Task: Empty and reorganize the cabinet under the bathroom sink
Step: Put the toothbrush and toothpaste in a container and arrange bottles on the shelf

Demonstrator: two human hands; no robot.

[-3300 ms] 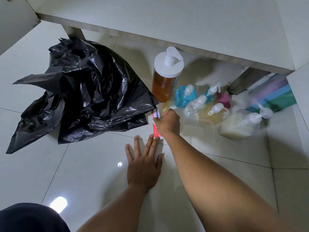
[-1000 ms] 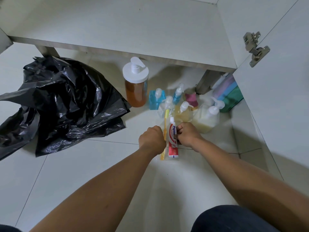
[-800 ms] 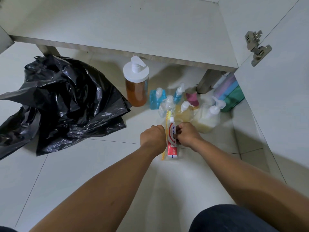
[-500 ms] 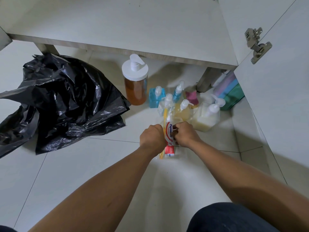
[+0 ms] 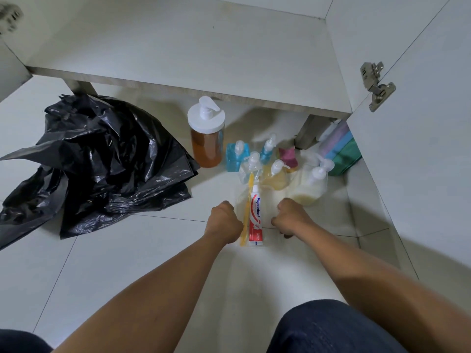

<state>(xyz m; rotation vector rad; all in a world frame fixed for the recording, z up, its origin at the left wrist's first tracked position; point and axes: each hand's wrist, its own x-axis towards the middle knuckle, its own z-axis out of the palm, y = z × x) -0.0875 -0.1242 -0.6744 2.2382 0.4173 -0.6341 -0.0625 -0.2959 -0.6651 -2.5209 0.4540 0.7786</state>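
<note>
While my knuckles faced up over the floor (image 5: 127,263), bare tile lay open toward me and leftward as far as the crumpled black bag (image 5: 102,161). Ahead, the pump bottles (image 5: 274,171) crowded below the cabinet base (image 5: 178,84), and the open door (image 5: 420,161) walled the right. The toothpaste tube (image 5: 255,220) and toothbrush (image 5: 247,207) lay side by side between my left hand (image 5: 224,221) and right hand (image 5: 290,216). Both hands were curled; whether they pinched anything, I could not tell.

Head-worn camera looks steeply down, close, onto floor (image 5: 122,263) before cabinet (image 5: 204,59).
</note>
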